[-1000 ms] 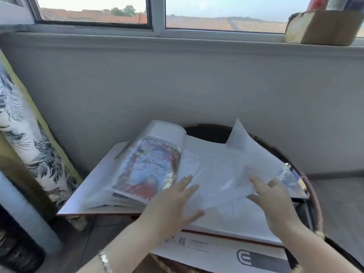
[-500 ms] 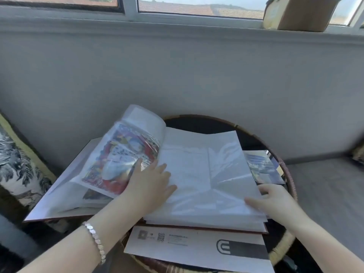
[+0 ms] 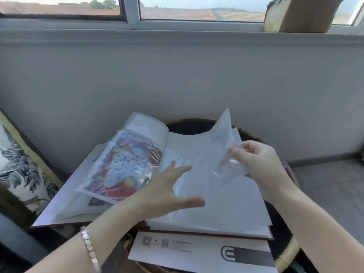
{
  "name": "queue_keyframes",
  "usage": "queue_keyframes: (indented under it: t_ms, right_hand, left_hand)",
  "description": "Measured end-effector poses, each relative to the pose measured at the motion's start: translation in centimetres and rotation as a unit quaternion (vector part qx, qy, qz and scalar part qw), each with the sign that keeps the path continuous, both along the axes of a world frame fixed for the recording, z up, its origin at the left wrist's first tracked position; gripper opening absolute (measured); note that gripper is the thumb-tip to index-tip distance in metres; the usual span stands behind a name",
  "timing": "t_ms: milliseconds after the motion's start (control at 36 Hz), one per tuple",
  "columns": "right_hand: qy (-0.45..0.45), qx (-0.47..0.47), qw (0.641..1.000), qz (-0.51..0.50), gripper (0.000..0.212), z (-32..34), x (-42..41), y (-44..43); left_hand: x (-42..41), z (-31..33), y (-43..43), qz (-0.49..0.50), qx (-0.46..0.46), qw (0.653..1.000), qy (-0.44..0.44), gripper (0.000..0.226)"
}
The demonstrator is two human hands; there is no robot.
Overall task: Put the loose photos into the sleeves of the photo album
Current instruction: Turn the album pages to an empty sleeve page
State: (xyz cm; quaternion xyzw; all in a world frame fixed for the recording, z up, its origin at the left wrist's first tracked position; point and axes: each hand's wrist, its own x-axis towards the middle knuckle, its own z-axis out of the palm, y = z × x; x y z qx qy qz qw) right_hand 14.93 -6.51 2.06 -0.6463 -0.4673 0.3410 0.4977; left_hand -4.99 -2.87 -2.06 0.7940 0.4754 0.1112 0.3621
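Observation:
The photo album (image 3: 242,217) lies open on a round wicker table. Its left page holds a colourful photo (image 3: 126,166) inside a clear sleeve that bulges upward. My left hand (image 3: 167,192) lies flat with spread fingers on the right-hand pages near the spine. My right hand (image 3: 258,164) pinches the outer edge of a thin clear sleeve (image 3: 220,146) and holds it lifted off the right page, its corner pointing up. No loose photo shows; the ones seen earlier at the right are hidden behind my right hand.
A white printed box (image 3: 202,251) with a QR code lies under the album's near edge. The wicker table rim (image 3: 285,251) shows at the right. A leaf-patterned cushion (image 3: 21,170) stands at the left. A cardboard box (image 3: 303,14) sits on the window sill above the grey wall.
My right hand rose from the album's right edge and now pinches a clear sleeve, lifting it. My left hand slid a little to the right along the pages.

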Motion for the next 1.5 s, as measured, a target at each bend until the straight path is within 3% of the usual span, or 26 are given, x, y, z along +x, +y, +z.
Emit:
queue_keyframes:
  t_ms: [111, 194, 278, 333, 389, 444, 500, 528, 583, 639, 722, 806, 861, 944, 1056, 1111, 1194, 1278, 1333, 1389, 1444, 1500]
  right_hand:
    - [0.164, 0.025, 0.985, 0.055, 0.010, 2.2, -3.4, 2.5]
    - [0.208, 0.044, 0.971, 0.105, 0.011, 3.0, -5.3, 3.5]
    - [0.210, 0.054, 0.965, 0.145, 0.021, 2.6, -5.7, 4.1]
    - [0.117, 0.045, 0.984, 0.130, 0.019, 1.3, -4.9, 4.5]
    - [-0.069, 0.026, 0.991, 0.109, 0.014, -0.9, -3.7, 4.7]
    - [-0.240, -0.006, 0.963, 0.126, 0.021, -3.1, -2.5, 4.6]
    - [-0.360, -0.044, 0.911, 0.196, 0.033, -4.9, -1.9, 4.2]
    - [-0.406, -0.066, 0.880, 0.238, 0.040, -5.5, -2.0, 3.8]
    - [-0.461, -0.111, 0.823, 0.313, 0.060, -6.6, -2.0, 2.9]
    - [-0.478, -0.146, 0.788, 0.359, 0.080, -7.4, -1.9, 2.1]
    - [-0.507, -0.148, 0.758, 0.383, 0.098, -8.0, -1.4, 1.4]
    - [-0.530, -0.135, 0.739, 0.393, 0.102, -8.4, -1.1, 1.3]
    - [-0.544, -0.122, 0.729, 0.397, 0.096, -8.4, -1.0, 1.2]
    - [-0.542, -0.110, 0.732, 0.399, 0.087, -8.5, -0.9, 0.8]
    - [-0.524, -0.104, 0.741, 0.406, 0.081, -8.6, -0.3, 0.7]
    - [-0.471, -0.131, 0.780, 0.391, 0.078, -8.1, 0.4, 1.1]
    - [-0.393, -0.149, 0.866, 0.273, 0.059, -7.7, 3.1, 2.1]
    - [-0.396, -0.114, 0.906, 0.091, 0.039, -8.5, 7.7, 3.6]
    - [-0.379, -0.138, 0.915, -0.026, 0.040, -8.8, 10.6, 4.2]
    - [-0.373, -0.219, 0.894, -0.113, 0.051, -9.0, 12.8, 4.5]
    - [-0.381, -0.294, 0.865, -0.139, 0.059, -9.3, 14.0, 4.6]
    - [-0.354, -0.325, 0.866, -0.140, 0.054, -9.8, 14.6, 4.9]
  left_hand:
    - [0.7, 0.7, -0.9, -0.013, 0.087, 0.990, -0.113, 0.050]
    - [0.4, 0.3, -0.2, 0.138, 0.236, 0.946, -0.173, 0.013]
    - [-1.5, 0.1, 1.0, 0.286, 0.201, 0.896, -0.276, 0.023]
    - [-3.4, -0.3, 1.5, 0.341, 0.188, 0.882, -0.265, 0.026]
    - [-5.4, -1.3, 1.5, 0.394, 0.198, 0.870, -0.221, 0.042]
    - [-7.3, -2.5, 1.2, 0.409, 0.202, 0.872, -0.179, 0.040]
    - [-8.6, -3.2, 1.2, 0.421, 0.187, 0.879, -0.124, 0.005]
    - [-9.0, -3.5, 1.2, 0.427, 0.175, 0.882, -0.094, 0.022]
    - [-9.3, -4.1, 1.2, 0.414, 0.184, 0.891, -0.013, 0.069]
    - [-9.1, -4.6, 1.7, 0.391, 0.269, 0.876, 0.088, 0.090]
    - [-7.6, -4.1, 2.4, 0.218, 0.421, 0.872, 0.120, 0.073]
    - [-4.8, -2.4, 1.9, -0.001, 0.319, 0.937, 0.141, 0.047]
    - [-3.5, -2.2, 1.8, -0.054, 0.215, 0.952, 0.210, 0.044]
    - [-2.5, -2.3, 2.2, -0.055, 0.182, 0.907, 0.376, 0.052]
    - [-1.1, -2.5, 2.6, 0.014, 0.200, 0.892, 0.405, 0.040]
    - [0.1, -2.4, 3.3, 0.020, 0.212, 0.881, 0.422, 0.037]
    - [1.7, -2.3, 5.0, 0.032, 0.202, 0.873, 0.443, 0.037]
    - [3.4, -2.8, 6.5, 0.027, 0.197, 0.883, 0.425, 0.040]
    - [4.8, -3.0, 6.8, 0.012, 0.184, 0.914, 0.363, 0.042]
    - [6.3, -3.0, 6.7, -0.003, 0.169, 0.942, 0.290, 0.043]
    - [7.6, -3.1, 6.6, -0.010, 0.156, 0.960, 0.233, 0.042]
    - [8.6, -3.4, 6.6, -0.018, 0.160, 0.966, 0.204, 0.040]
